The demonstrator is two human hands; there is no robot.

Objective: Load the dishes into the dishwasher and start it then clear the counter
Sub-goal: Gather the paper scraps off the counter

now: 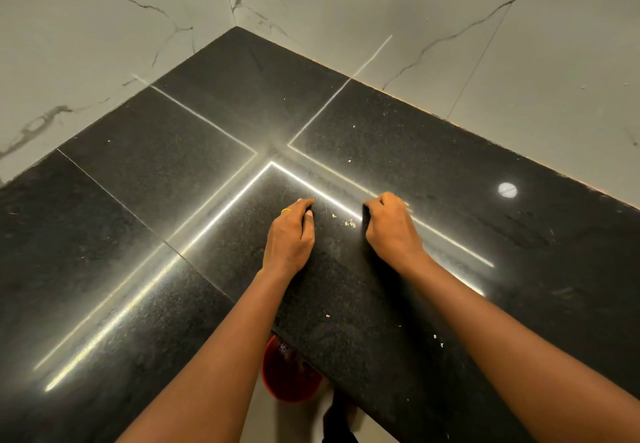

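Observation:
Both my hands rest on their edges on the black granite counter [194, 179], a short gap apart, near its inner corner. My left hand [292, 231] wears a yellow ring and has its fingers curled inward, holding nothing. My right hand [391, 228] is curled like a loose fist, and nothing shows in it. A small heap of pale crumbs [349, 223] lies on the counter between the two hands. More single crumbs [327, 316] lie nearer the front edge, with a few crumbs [438, 340] further right. No dishes or dishwasher are in view.
A red bin [287, 373] stands on the floor below the counter's inner edge, between my forearms. White marble-patterned walls [104, 44] close the counter on the left and at the back. Bright light strips reflect off the glossy stone.

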